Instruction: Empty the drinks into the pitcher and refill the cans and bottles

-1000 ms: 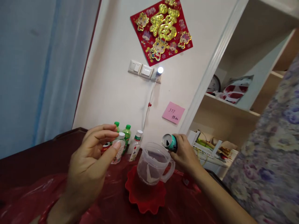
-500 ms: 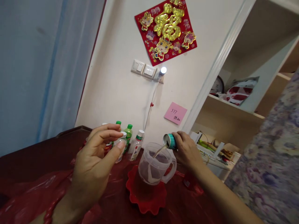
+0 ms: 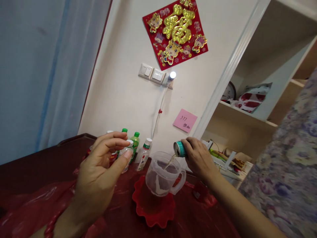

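Observation:
My right hand point(image 3: 198, 157) is wrapped round a teal drink can point(image 3: 178, 148), tipped on its side over a clear plastic jug point(image 3: 162, 175). A thin stream of pale liquid runs from the can into the jug, which holds a little brownish liquid. The jug stands on a red scalloped plate point(image 3: 153, 206) on the red plastic table cover point(image 3: 49, 205). My left hand point(image 3: 99, 175) is raised in front of me, to the left of the jug. Its fingers are curved, thumb and fingertips a little apart, with nothing visible between them.
Several small bottles point(image 3: 135, 145) with green and white caps stand against the wall behind my left hand. A pink sticky note point(image 3: 185, 120), wall switches point(image 3: 152, 73) and a red paper decoration point(image 3: 177, 31) are on the wall. Shelves point(image 3: 245, 112) with clutter lie to the right, flowered fabric point(image 3: 292, 155) at far right.
The can has tipped further and liquid now streams into the jug. My left hand has stayed raised in nearly the same pose.

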The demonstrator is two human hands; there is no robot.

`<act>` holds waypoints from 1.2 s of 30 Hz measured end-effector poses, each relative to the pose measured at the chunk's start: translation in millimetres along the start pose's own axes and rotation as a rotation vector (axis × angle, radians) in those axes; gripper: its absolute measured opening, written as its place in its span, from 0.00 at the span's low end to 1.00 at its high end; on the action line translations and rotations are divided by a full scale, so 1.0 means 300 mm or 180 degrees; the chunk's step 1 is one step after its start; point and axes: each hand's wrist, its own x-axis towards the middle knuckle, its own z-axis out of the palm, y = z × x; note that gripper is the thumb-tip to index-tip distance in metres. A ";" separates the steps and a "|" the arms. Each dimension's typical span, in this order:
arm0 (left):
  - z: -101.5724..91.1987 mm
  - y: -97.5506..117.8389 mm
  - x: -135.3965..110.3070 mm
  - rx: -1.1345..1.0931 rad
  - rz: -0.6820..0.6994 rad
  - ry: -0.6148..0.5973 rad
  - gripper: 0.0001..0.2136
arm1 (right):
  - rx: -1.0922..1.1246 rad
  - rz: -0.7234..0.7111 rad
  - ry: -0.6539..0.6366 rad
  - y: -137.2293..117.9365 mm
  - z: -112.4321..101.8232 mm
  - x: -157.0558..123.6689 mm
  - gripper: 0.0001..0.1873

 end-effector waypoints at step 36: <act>-0.005 0.025 0.008 0.0083 0.0057 0.0090 0.04 | -0.0391 -0.0486 -0.0087 -0.004 -0.057 0.064 0.26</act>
